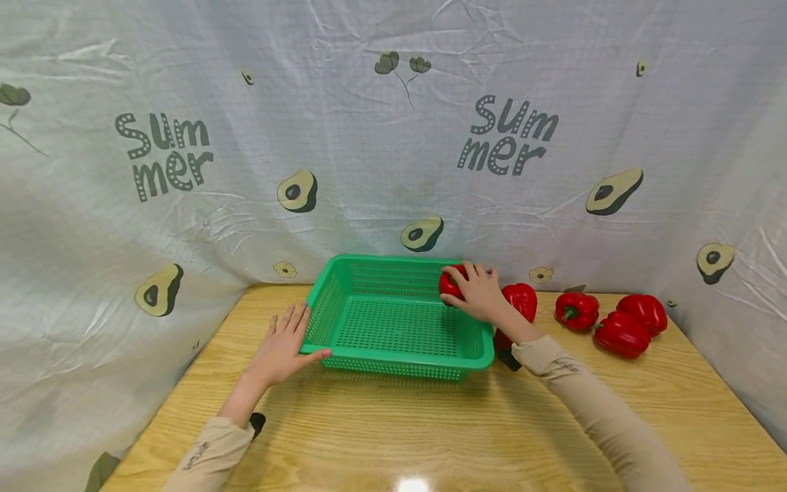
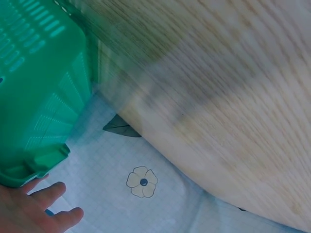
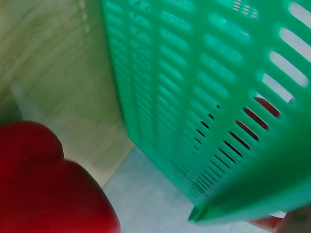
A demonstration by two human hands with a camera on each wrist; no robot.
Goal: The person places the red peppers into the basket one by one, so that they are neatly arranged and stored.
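Hanging behind everything, a white fabric curtain printed with avocados (image 1: 356, 130) borders a light, wood-grained table (image 1: 393, 424). On it sits a green, rectangular, slotted plastic basket (image 1: 393, 358). The left hand (image 1: 283, 350), fingers straight and spread, rests at its left rim, grasping nothing. The right hand (image 1: 481, 295) grips a glossy red bell pepper (image 1: 450, 285) at the basket's back right corner. Other red bell peppers (image 1: 520, 299) lie on the table, right of the basket.
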